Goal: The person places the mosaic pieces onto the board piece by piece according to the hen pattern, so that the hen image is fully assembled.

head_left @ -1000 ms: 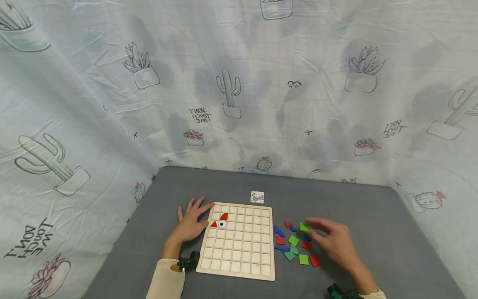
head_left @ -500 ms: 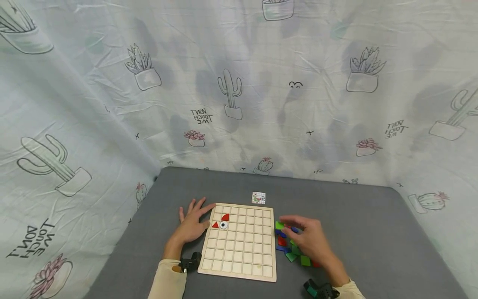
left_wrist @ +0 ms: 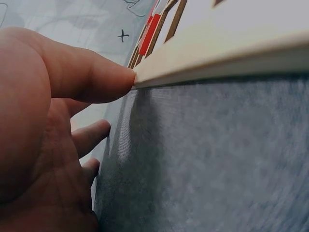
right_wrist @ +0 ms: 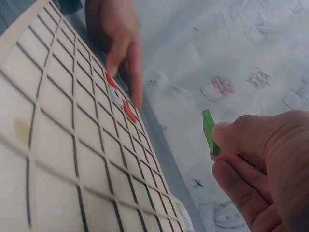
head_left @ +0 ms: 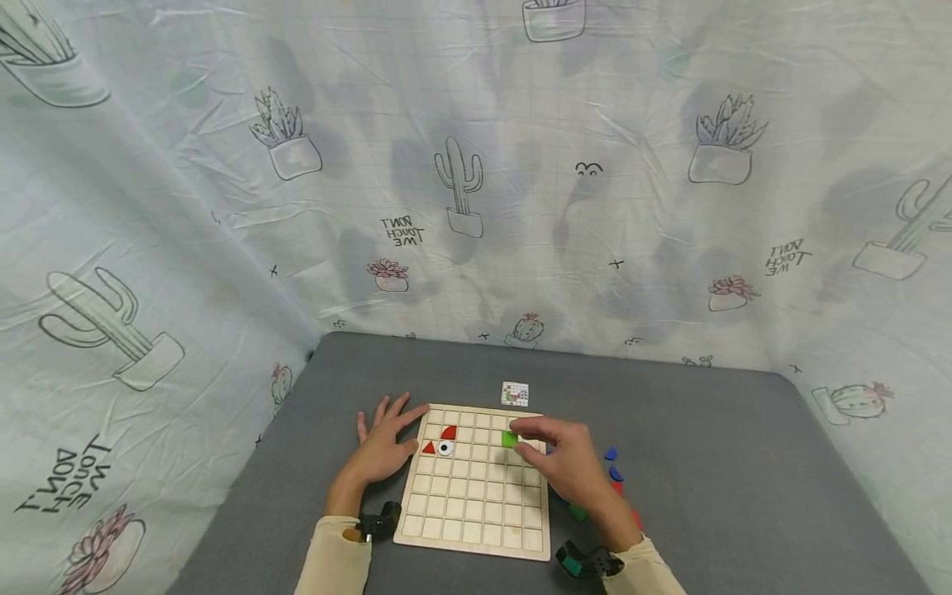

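My right hand (head_left: 571,463) pinches a green square tile (head_left: 509,439) between thumb and fingers, over the upper right of the gridded wooden board (head_left: 476,516). In the right wrist view the tile (right_wrist: 209,133) is held edge-on, raised above the board. My left hand (head_left: 381,450) lies at the board's left side, fingers spread. Its thumb tip touches the board's edge in the left wrist view. On the board's upper left sit a red quarter-round piece (head_left: 449,432), a red triangle (head_left: 429,448) and a round white eye piece (head_left: 445,448).
Right of the board lie loose pieces, partly hidden under my right arm: a blue piece (head_left: 611,454), another blue piece (head_left: 616,473), a red piece (head_left: 617,488) and a green piece (head_left: 578,512). A small picture card (head_left: 515,394) lies behind the board. Patterned cloth hangs around the grey table (head_left: 706,463).
My right hand has picked up the green square tile from the loose pieces and carried it left over the board. The left hand has stayed at the board's edge.
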### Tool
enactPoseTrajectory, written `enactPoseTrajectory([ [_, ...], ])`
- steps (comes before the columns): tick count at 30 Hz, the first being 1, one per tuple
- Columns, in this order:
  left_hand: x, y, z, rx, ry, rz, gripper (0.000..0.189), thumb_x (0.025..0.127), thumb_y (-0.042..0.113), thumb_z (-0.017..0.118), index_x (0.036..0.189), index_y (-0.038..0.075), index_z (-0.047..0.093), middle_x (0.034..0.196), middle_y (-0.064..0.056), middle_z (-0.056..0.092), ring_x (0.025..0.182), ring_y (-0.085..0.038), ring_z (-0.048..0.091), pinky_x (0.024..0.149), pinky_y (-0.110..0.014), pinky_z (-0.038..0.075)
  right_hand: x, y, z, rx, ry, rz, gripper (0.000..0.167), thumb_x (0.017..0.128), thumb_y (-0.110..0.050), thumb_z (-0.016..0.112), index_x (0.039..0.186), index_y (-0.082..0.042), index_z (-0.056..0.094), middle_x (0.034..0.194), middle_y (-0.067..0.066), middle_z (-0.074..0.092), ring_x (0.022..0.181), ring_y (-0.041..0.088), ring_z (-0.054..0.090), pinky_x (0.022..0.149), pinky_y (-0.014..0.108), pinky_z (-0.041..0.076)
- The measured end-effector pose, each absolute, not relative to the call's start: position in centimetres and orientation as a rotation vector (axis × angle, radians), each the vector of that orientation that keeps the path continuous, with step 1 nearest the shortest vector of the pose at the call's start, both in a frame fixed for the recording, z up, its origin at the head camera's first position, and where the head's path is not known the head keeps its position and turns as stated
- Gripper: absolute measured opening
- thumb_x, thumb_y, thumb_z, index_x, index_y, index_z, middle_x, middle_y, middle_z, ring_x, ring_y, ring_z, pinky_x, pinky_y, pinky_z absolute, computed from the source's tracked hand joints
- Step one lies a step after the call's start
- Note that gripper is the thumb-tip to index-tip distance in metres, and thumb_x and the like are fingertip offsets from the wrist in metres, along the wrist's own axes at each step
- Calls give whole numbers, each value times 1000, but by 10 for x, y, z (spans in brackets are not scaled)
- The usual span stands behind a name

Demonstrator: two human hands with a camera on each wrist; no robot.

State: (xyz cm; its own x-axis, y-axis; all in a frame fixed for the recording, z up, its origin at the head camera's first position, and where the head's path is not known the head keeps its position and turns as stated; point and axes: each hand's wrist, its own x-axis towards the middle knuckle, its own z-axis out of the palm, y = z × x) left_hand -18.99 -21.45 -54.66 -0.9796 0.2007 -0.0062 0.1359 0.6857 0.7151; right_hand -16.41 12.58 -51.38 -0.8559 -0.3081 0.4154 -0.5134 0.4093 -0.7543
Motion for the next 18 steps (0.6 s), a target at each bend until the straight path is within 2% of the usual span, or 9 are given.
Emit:
enactPoseTrajectory([
  [18, -190, -215, -546, 284, 2820, 1181, 58, 102, 5, 67, 158, 15, 61, 179, -24, 29, 168, -55, 3, 124, -78, -21, -171, 54, -531, 864, -2539, 1551, 27, 97, -5, 82, 124, -7, 82, 121, 4, 83, 111, 21, 81, 97, 42, 67],
])
